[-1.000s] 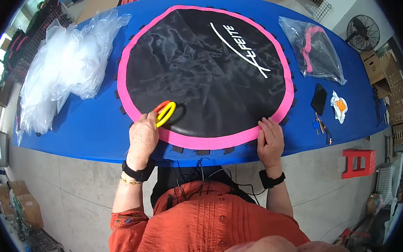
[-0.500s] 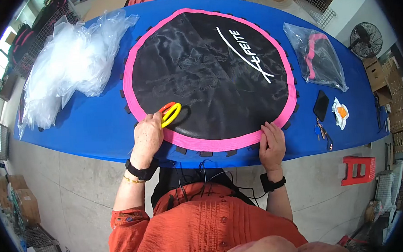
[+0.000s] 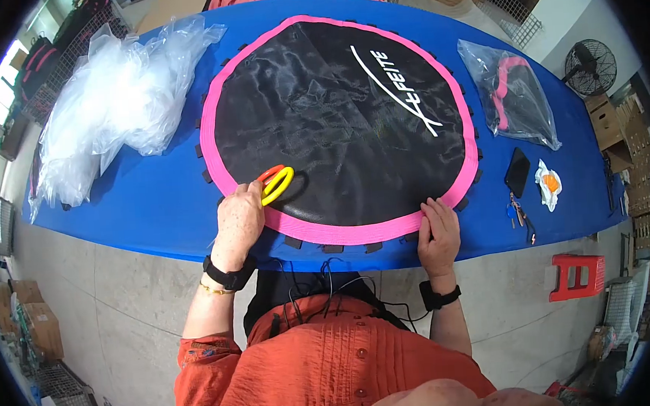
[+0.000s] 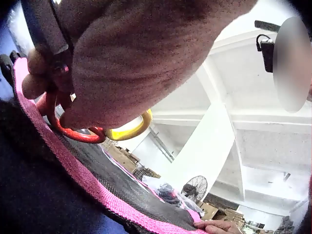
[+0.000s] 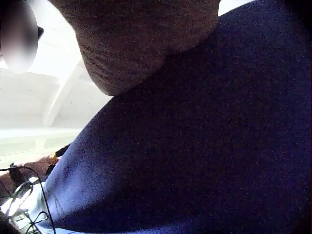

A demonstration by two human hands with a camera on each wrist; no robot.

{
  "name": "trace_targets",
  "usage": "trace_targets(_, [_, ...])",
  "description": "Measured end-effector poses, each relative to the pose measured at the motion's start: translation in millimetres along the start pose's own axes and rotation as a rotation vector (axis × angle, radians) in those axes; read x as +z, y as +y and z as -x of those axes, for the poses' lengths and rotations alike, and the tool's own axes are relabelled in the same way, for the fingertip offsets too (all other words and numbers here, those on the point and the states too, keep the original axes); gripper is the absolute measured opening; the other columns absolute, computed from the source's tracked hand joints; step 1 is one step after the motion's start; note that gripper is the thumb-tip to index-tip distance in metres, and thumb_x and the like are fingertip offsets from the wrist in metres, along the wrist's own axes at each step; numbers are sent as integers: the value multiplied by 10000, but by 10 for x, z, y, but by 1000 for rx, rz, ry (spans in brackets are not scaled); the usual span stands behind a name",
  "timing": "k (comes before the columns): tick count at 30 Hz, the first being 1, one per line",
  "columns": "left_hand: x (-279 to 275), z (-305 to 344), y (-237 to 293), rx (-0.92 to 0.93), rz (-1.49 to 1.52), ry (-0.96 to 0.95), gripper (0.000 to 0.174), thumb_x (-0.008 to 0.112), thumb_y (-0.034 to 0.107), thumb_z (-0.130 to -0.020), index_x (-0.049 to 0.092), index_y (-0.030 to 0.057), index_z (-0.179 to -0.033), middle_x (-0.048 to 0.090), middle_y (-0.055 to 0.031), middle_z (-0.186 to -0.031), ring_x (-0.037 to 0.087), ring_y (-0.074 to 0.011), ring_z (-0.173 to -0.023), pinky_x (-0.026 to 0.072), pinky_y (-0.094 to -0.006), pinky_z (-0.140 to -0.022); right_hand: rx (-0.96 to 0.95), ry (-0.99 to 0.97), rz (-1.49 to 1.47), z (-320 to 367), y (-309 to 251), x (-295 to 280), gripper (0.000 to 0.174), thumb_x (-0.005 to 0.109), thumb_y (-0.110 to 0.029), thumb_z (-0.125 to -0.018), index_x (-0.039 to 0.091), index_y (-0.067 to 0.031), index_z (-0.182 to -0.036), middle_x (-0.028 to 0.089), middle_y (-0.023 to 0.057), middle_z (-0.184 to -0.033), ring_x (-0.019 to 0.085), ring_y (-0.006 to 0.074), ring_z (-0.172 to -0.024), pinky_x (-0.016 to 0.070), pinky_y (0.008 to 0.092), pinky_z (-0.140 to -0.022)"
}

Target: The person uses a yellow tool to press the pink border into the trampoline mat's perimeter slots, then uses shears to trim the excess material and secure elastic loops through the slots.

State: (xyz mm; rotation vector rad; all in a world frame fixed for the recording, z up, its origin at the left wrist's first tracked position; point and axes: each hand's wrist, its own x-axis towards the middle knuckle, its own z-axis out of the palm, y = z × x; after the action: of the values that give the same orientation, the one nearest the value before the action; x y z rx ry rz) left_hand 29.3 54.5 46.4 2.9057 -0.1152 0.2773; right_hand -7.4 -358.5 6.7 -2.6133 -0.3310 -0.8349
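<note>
A round black trampoline mat [image 3: 335, 128] with a pink border, black edge tabs and white lettering lies on the blue-covered table. At its near left edge my left hand [image 3: 238, 219] grips scissors [image 3: 279, 185] with red and yellow handle loops. The loops stick out past the fingers over the mat; the blades are hidden. In the left wrist view, the fingers curl about the red handle [image 4: 80, 135] close over the pink border [image 4: 92, 187]. My right hand [image 3: 438, 233] rests on the near right border, fingers laid on the pink band.
Crumpled clear plastic bags [image 3: 125, 103] lie at the table's left. On the right are a bagged pink-and-black piece [image 3: 519, 98], a phone [image 3: 517, 172], keys [image 3: 519, 212] and an orange item on white wrapping [image 3: 551, 182]. A red stool [image 3: 577, 277] stands on the floor.
The head view has shifted slightly, so the table and mat sit a little lower and further right. Both hands keep their places on the mat, the left still holding the scissors.
</note>
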Motion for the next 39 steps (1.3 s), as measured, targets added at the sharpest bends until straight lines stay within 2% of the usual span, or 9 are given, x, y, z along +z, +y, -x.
trace_targets(12, [2, 21, -11, 28, 21, 22, 276, 665, 39, -940, 708, 45, -1213, 754, -191, -979, 759, -408, -862, 610, -502, -774, 12, -9, 0, -11, -30, -25, 237, 661, -105, -1031, 787, -13, -1210, 771, 157, -1308, 691, 389, -1283, 515, 527, -1144])
trace_targets(18, [9, 22, -11, 40, 5, 35, 249, 657, 56, -960, 705, 38, -1204, 740, -173, -963, 767, -382, -856, 620, -483, -773, 2, -4, -2, -19, -27, -25, 236, 661, -98, -1026, 788, -18, -1208, 773, 157, -1298, 694, 387, -1276, 518, 530, -1140])
trace_targets(20, [-6, 15, 2, -4, 16, 2, 313, 664, 34, -942, 710, 42, -1252, 761, -203, -1002, 757, -419, -876, 609, -504, -785, -8, 12, -6, -15, -16, -12, 234, 663, -95, -1023, 790, -20, -1205, 774, 157, -1293, 697, 388, -1269, 521, 531, -1130])
trace_targets(39, [-28, 16, -18, 6, 50, 11, 313, 677, 52, -941, 707, 74, -1252, 753, -219, -996, 755, -442, -897, 605, -529, -779, -5, 22, 3, -33, -30, -18, 233, 681, -84, -1005, 787, -24, -1204, 779, 163, -1274, 709, 392, -1246, 526, 528, -1113])
